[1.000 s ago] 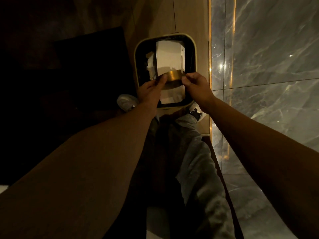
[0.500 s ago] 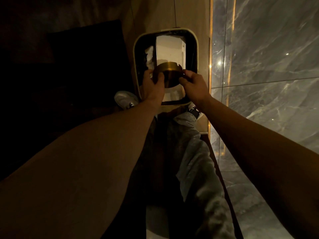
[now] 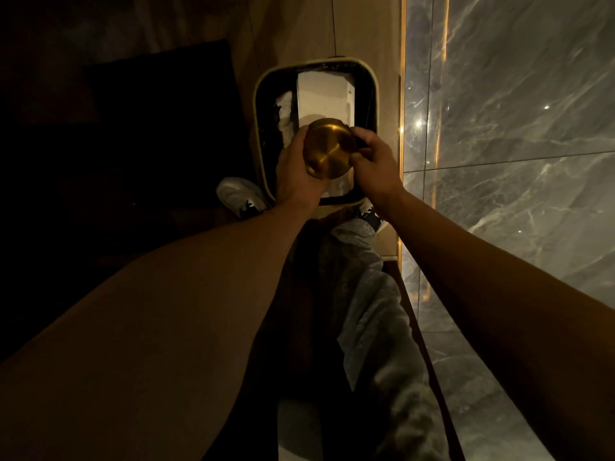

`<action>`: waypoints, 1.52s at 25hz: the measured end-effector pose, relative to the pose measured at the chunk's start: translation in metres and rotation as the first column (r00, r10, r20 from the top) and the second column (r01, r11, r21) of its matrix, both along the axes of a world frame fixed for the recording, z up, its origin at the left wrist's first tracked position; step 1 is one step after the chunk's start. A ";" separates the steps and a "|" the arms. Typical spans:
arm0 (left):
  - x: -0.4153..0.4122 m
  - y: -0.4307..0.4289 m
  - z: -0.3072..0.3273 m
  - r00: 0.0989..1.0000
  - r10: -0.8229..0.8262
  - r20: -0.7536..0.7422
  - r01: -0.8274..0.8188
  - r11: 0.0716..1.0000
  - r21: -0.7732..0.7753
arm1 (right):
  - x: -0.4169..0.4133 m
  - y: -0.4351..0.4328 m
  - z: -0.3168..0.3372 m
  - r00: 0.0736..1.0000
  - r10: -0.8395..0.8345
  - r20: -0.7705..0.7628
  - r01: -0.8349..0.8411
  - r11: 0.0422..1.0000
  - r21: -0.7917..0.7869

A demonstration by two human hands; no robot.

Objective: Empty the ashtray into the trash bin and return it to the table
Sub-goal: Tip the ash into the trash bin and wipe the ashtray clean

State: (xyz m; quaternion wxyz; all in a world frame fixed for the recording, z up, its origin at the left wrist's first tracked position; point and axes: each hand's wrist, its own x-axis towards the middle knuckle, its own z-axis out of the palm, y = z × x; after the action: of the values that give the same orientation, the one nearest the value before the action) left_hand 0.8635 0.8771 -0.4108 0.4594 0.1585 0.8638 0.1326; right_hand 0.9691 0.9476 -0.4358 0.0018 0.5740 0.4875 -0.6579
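Observation:
A round brass ashtray (image 3: pixel 327 148) is held over the trash bin (image 3: pixel 260 134), turned so its flat bottom faces me. My left hand (image 3: pixel 294 171) grips its left side and my right hand (image 3: pixel 374 164) holds its right rim. The bin is a rounded rectangle with a pale rim and a dark liner, standing on the floor. Inside it lie a white box (image 3: pixel 321 94) and crumpled white paper (image 3: pixel 285 109). The ashtray's inside is hidden.
A grey marble wall (image 3: pixel 515 128) with a lit gold strip runs along the right. Dark furniture (image 3: pixel 159 128) stands to the left of the bin. My white shoes (image 3: pixel 239 196) and grey trousers are just below the bin on the wooden floor.
The ashtray has been tipped over from level to upside down above the bin, its bottom now facing up. Both hands rotated with it and stayed over the bin.

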 end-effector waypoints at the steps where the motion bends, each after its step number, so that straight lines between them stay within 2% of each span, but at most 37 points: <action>1: 0.000 0.000 0.000 0.999 -0.046 -0.014 0.046 0.999 -0.013 | 0.000 0.001 0.000 1.000 0.003 -0.003 -0.003 1.000 -0.004; 5: -0.002 0.002 -0.006 0.968 -0.238 -0.083 0.231 0.969 -0.092 | -0.005 0.003 0.002 0.996 0.087 0.007 -0.087 0.996 0.012; 8: -0.002 0.005 -0.011 0.944 -0.305 -0.127 0.289 0.948 -0.133 | -0.008 0.007 0.003 0.995 0.101 0.025 -0.101 0.995 0.000; 14: -0.010 0.002 -0.014 0.892 -0.415 -0.180 0.409 0.910 -0.070 | -0.010 0.012 0.013 0.984 0.170 0.052 -0.171 0.985 0.000; 18: -0.017 0.002 -0.009 0.798 -0.569 -0.199 0.568 0.820 -0.066 | -0.005 0.021 0.018 0.975 0.215 0.054 -0.215 0.977 -0.003; 20: -0.018 0.003 -0.007 0.796 -0.571 -0.201 0.572 0.818 -0.063 | -0.003 0.024 0.021 0.966 0.256 0.033 -0.258 0.965 0.043; 23: -0.017 0.005 -0.008 0.853 -0.500 -0.150 0.510 0.860 0.034 | 0.001 0.022 0.016 0.931 0.364 0.023 -0.363 0.921 0.144; 25: -0.018 0.005 -0.008 0.872 -0.477 -0.108 0.485 0.872 0.069 | 0.005 0.018 0.010 0.891 0.449 0.072 -0.454 0.871 0.188; 27: -0.018 0.003 -0.007 0.876 -0.475 -0.078 0.480 0.875 0.057 | 0.009 0.018 0.011 0.832 0.535 0.147 -0.555 0.793 0.253; 28: -0.018 0.002 -0.008 0.883 -0.465 -0.070 0.469 0.882 0.051 | 0.012 0.018 0.012 0.799 0.576 0.172 -0.597 0.730 0.332; 30: -0.018 0.000 -0.008 0.900 -0.431 -0.069 0.435 0.898 0.059 | 0.017 0.021 0.014 0.730 0.650 0.208 -0.633 0.530 0.565; 32: -0.019 -0.001 -0.008 0.909 -0.409 -0.078 0.415 0.905 0.089 | 0.020 0.024 0.010 0.640 0.710 0.294 -0.632 0.268 0.727; 33: -0.020 0.000 -0.008 0.912 -0.402 -0.081 0.409 0.906 0.110 | 0.020 0.025 0.009 0.597 0.727 0.340 -0.633 0.166 0.756; 34: -0.021 0.001 -0.008 0.915 -0.395 -0.081 0.402 0.906 0.133 | 0.020 0.027 0.008 0.554 0.745 0.370 -0.650 0.109 0.752; 36: -0.022 0.004 -0.008 0.921 -0.384 -0.067 0.390 0.907 0.157 | 0.022 0.030 0.005 0.433 0.798 0.419 -0.732 0.040 0.680; 38: -0.022 0.004 -0.008 0.909 -0.411 -0.064 0.416 0.902 0.116 | 0.025 0.031 0.001 0.281 0.851 0.445 -0.812 -0.037 0.583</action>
State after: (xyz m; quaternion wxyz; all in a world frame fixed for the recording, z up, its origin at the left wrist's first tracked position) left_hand 0.8415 0.8815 -0.4183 0.4494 0.3695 0.8090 0.0837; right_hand 0.9939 0.9790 -0.4348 0.1544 0.0906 0.9448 -0.2745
